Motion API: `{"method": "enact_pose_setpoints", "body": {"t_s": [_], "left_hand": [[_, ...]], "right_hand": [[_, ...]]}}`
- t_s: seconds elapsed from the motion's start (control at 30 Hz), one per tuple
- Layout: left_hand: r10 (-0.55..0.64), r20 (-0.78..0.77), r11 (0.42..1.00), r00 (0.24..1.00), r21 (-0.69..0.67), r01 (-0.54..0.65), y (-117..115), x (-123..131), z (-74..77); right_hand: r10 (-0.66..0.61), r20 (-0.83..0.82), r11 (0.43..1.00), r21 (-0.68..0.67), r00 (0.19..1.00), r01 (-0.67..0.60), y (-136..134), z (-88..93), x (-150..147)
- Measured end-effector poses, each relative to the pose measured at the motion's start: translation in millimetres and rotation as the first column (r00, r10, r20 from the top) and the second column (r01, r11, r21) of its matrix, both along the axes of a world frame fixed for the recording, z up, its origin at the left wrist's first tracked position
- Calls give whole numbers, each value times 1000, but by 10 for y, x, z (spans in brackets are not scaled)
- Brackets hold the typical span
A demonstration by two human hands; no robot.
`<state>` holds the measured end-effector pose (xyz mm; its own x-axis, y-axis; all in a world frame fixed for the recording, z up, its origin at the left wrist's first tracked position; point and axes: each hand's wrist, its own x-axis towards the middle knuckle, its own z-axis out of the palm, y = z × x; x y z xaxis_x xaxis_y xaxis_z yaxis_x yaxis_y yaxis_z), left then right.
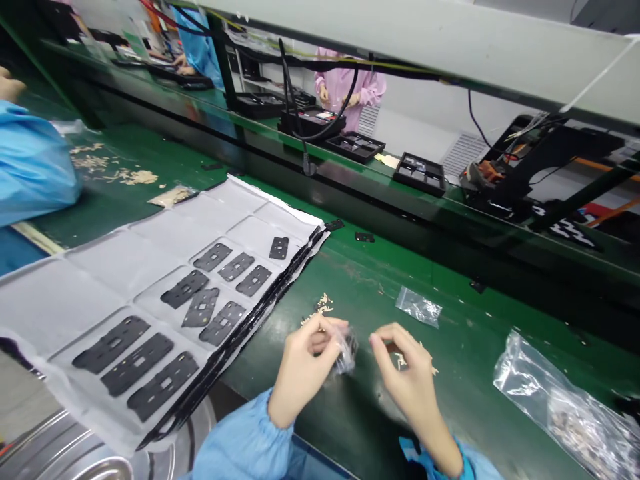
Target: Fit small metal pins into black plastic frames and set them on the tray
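Note:
My left hand is closed round a small crumpled clear plastic bag, held just above the green bench. My right hand hovers a little to the right of it, fingers curled in a pinch on something small and pale that I cannot make out. A few pale slivers lie on the bench just beyond my left hand. To the left, a grey sheet carries several flat black plates, with a stack of black plates along its right edge.
A small clear bag lies beyond my hands; a bigger clear bag of pale bits lies at the right. Black trays sit on the raised shelf. A person in a blue sleeve is at the left, others across the line.

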<state>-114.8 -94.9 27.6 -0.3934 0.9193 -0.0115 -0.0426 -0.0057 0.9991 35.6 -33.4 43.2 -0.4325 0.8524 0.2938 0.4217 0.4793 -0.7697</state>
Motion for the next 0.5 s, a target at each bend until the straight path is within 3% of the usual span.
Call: {"method": "enact_pose_setpoints", "body": {"t_s": [0.03, 0.07, 0.13, 0.2, 0.23, 0.33, 0.5], "left_hand": [[-23, 126, 1000, 992, 5, 22, 31, -19, -13], [-33, 225, 999, 974, 20, 29, 60, -37, -31], [-27, 331, 999, 943, 52, 10, 111, -66, -79], [-13, 351, 998, 936, 62, -9, 144, -85, -136], [-5, 345, 998, 939, 56, -15, 153, -91, -165], [49, 334, 997, 941, 39, -66, 146, -99, -240], [244, 278, 955, 929, 99, -280, 63, -102, -300]], "right_hand": [[3, -90, 982, -189, 996, -20, 44, -24, -7], [-13, -172, 924, -377, 985, -54, 89, -57, -12], [-55, -296, 724, -670, 954, -166, 170, -137, -19], [-77, -392, 559, -778, 917, -286, 233, -206, -21], [-84, -428, 538, -780, 900, -320, 259, -228, -21], [-91, -447, 625, -721, 890, -299, 328, -233, -24], [-102, -377, 780, -604, 921, -161, 423, -145, -33]]}}
